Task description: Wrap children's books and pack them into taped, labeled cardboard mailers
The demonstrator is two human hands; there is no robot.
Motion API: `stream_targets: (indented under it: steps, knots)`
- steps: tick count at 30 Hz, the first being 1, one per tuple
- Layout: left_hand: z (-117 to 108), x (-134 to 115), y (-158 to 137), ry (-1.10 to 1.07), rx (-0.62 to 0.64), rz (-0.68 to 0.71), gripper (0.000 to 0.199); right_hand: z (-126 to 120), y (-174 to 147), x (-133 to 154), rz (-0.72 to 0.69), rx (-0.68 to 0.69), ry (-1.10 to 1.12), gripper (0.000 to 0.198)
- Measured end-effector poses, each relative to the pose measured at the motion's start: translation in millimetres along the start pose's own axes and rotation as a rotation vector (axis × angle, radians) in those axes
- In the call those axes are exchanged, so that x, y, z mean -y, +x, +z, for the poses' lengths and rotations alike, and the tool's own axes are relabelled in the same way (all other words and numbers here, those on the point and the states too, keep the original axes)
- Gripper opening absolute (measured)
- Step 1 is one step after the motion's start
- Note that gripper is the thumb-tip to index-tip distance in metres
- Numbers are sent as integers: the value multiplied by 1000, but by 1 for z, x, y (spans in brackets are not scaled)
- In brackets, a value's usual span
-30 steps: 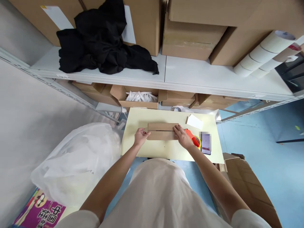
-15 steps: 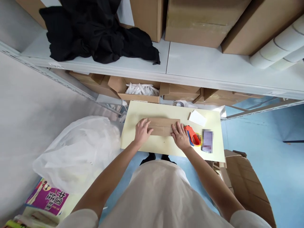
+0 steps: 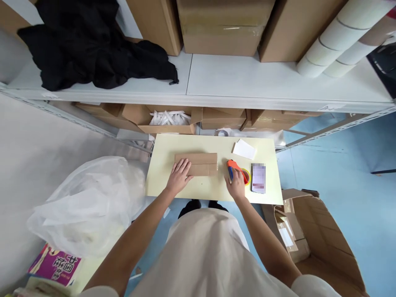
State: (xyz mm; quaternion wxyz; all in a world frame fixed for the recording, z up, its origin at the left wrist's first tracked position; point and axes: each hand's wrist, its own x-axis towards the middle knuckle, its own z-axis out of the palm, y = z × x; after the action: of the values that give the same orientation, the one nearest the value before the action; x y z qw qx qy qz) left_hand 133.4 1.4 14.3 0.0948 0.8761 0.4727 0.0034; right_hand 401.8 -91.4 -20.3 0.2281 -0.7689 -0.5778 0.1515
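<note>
On the pale yellow table lies a closed, flat brown cardboard box (image 3: 202,164). My left hand (image 3: 179,175) rests on the box's left end with its fingers stretched out. My right hand (image 3: 236,185) is at the orange tape dispenser (image 3: 234,164), fingers bent over its handle and thumb on the left side. A blue part and a yellow-rimmed tape roll show on the dispenser; my fingers hide some of it. Just right of it lies a phone-shaped object (image 3: 258,178) with a blurred face. White cards (image 3: 244,149) lie farther back.
Behind the table (image 3: 213,189), a shelf (image 3: 222,78) carries cartons, black cloth (image 3: 99,53) and white rolls (image 3: 328,49). An open carton (image 3: 167,128) below holds white tubes. A plastic bag (image 3: 83,202) stands left; a large open cardboard box (image 3: 328,231) sits on the floor at right.
My right hand has left the cardboard box's right end and moved onto the tape dispenser. The left hand still lies on the box. The view has shifted to the right.
</note>
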Motion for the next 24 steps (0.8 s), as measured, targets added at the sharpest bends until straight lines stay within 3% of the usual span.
stream_targets:
  steps: [3,7,11,14,17,20,24]
  knots:
    - [2,-1,0,27,-8,-1,62,-2,-5,-26,188,162,-140,50]
    - [7,-1,-1,37,-8,28,65,1,5,-27,351,416,-266,45]
    - [10,2,-3,33,-9,30,63,-18,19,-21,431,371,-133,36]
    - [9,8,-11,22,-11,67,64,-52,30,-12,378,216,131,32]
    - [7,16,-24,14,-20,103,63,-81,47,20,234,87,492,31]
    - [5,23,-33,-9,-34,119,63,-85,65,67,143,195,624,43]
    - [6,26,-34,-45,-56,139,61,-66,79,114,58,419,581,56]
